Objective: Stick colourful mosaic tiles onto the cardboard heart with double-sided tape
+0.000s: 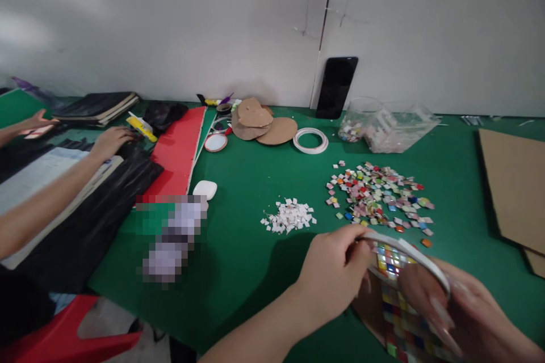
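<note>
Here both hands, left hand [334,272] and right hand [468,317], grip the mosaic disc [398,309], tilted.

A green table cover [255,272] is showing under everything. The mosaic piece [398,300] is carrying a chequered mix of red, yellow, blue and green squares inside a white rim. The loose tiles [377,195] are lying multicoloured, pink and red leading, beside a heap of white paper bits [289,216]. Brown cardboard discs [264,122], a red sheet [179,153] and a black phone [336,87] are lying farther back.
</note>
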Tool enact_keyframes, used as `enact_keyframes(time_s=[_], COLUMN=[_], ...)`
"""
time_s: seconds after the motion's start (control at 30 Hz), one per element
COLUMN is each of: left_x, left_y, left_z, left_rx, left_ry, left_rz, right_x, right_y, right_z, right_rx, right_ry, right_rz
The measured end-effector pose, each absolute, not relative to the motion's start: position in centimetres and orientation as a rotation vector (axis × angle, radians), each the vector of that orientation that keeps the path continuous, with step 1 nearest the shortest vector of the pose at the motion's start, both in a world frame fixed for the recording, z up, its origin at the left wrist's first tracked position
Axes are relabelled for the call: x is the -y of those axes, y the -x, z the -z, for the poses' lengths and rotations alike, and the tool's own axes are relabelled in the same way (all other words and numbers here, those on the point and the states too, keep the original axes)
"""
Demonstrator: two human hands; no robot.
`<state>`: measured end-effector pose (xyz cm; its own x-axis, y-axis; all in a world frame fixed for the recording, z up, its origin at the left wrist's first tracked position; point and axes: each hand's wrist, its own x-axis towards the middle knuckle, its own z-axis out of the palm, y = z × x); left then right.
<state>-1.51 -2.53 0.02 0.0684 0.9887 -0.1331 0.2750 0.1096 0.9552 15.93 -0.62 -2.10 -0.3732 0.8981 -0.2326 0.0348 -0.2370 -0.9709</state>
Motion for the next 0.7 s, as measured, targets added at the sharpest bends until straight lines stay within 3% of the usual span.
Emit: enact_keyframes(time_s=[0.2,0.57,0.7], left_x=[2.6,3.1,3.1], left_y=[1.6,1.6,1.6], left_z=[0.0,-1.0,-1.2], left_rx=[-1.44,-1.366,-1.335], left_ry=[-1.423,-1.462,-1.467], left_rz=[-0.924,-0.939,-0.961], right_x=[-0.1,-0.6,-0.3], right_y=[-16.5,-16.7,-17.0], right_z=[2.6,2.8,2.7], right_rx=[1.272,1.942,1.931], right_ry=[1.202,1.152,1.183], right_rz=[-1.81,-1.222,-1.057])
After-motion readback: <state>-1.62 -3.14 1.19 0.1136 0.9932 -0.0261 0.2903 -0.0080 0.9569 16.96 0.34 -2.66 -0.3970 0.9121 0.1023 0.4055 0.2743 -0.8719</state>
